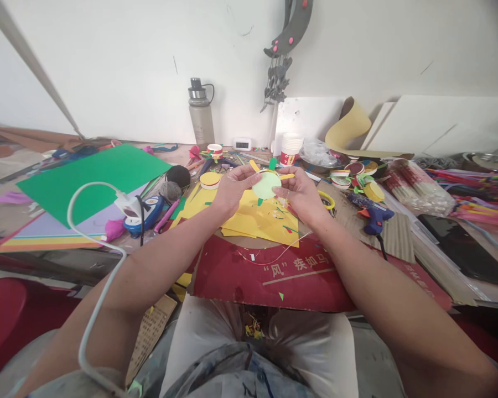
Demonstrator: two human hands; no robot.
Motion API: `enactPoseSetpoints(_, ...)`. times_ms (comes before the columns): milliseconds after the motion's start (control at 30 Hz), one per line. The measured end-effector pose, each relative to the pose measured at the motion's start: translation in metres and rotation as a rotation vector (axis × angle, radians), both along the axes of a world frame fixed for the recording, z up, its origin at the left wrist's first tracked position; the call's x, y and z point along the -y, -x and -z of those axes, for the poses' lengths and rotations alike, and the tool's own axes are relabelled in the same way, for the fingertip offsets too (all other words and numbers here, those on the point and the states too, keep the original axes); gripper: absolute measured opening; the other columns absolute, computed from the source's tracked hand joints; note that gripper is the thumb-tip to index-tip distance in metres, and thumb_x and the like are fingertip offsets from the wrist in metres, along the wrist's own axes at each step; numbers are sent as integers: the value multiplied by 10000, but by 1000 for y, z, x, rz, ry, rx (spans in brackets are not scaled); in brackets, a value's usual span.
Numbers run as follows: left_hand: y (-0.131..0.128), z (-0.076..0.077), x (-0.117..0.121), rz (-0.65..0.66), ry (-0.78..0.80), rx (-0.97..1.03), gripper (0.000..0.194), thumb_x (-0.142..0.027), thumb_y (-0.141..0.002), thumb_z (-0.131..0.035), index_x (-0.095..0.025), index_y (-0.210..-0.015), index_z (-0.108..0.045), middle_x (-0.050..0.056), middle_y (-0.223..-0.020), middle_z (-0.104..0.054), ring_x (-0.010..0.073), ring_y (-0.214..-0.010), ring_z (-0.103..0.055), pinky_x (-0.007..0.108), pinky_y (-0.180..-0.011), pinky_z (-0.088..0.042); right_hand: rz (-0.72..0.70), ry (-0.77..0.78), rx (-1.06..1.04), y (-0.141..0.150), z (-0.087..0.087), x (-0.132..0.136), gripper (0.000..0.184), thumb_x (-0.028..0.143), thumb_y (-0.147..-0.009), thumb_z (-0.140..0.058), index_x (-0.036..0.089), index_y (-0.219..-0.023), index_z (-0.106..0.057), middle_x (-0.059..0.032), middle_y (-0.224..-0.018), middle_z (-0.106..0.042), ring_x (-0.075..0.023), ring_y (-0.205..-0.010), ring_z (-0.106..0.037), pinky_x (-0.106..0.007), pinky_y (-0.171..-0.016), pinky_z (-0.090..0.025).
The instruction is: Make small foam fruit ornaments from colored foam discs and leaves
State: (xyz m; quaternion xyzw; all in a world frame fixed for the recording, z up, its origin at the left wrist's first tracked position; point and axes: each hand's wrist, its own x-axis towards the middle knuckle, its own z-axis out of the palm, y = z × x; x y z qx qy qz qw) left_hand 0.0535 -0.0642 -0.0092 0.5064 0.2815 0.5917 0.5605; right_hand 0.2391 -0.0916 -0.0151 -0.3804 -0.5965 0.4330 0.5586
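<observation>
Both hands hold up a light green paper disc [266,186] with short yellow and dark green strips sticking out round its edge. My left hand [235,189] pinches its left side between thumb and fingers. On the right edge, my right hand [299,193] grips it with the thumb in front. Beneath them lie yellow paper sheets [243,218] strewn with small green, red and yellow scraps. A round box with a yellow top [210,180] sits left of my left hand. A yellow tape roll [327,201] rests just beyond my right hand.
A blue glue gun [375,218] and a black phone [467,249] lie at the right. Green card [95,179] covers the left side, near a white cable [72,204]. A bottle [201,116] and stacked paper cups [290,149] stand at the back. Red cardboard [232,276] forms the near edge.
</observation>
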Motion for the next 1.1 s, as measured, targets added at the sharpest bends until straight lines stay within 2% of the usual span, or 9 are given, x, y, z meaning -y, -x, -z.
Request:
enactPoseSetpoints(267, -2, 1, 1, -28, 35, -9, 314, -319, -659, -940, -187, -875, -754, 20, -888, -782, 140, -816, -688, 287, -765, -536, 10, 6, 9, -2, 4, -4, 527, 286, -693, -827, 266, -1121, -521, 36, -839, -663, -164, -771, -634, -344, -736, -523)
enactPoseSetpoints(433, 0, 2, 1, 30, 46, -17, 379, -376, -660, -948, -182, -921, -752, 35, -944, -782, 151, -851, -689, 304, -788, -536, 0, -5, 46, -4, 6, -5, 523, 327, -718, -825, 280, -1126, -502, 32, -847, -670, -175, -774, -647, -352, -728, -530)
enactPoseSetpoints(667, 2, -1, 5, 100, 83, -49, 460, -466, -638, -954, -187, -953, -768, 41, -1005, -767, 139, -855, -655, 270, -722, -492, 15, -8, 88, -7, 6, -7, 541, 332, -714, -845, 284, -1131, -504, 44, -821, -659, -165, -741, -640, -350, -706, -526)
enactPoseSetpoints(833, 2, 0, 4, 94, 98, -98, 410, -457, -628, -959, -171, -850, -767, 19, -899, -737, 111, -801, -618, 262, -715, -457, 34, 16, 62, -7, 5, -7, 556, 300, -695, -859, 278, -1128, -511, 38, -839, -688, -170, -761, -667, -357, -728, -550)
enactPoseSetpoints(1100, 3, 1, 1, 99, 88, -133, 368, -432, -658, -944, -175, -834, -747, 0, -871, -717, 96, -777, -589, 260, -731, -435, 24, 8, 49, -6, 5, -8, 558, 300, -682, -846, 280, -1118, -499, 45, -833, -686, -173, -758, -658, -342, -722, -531)
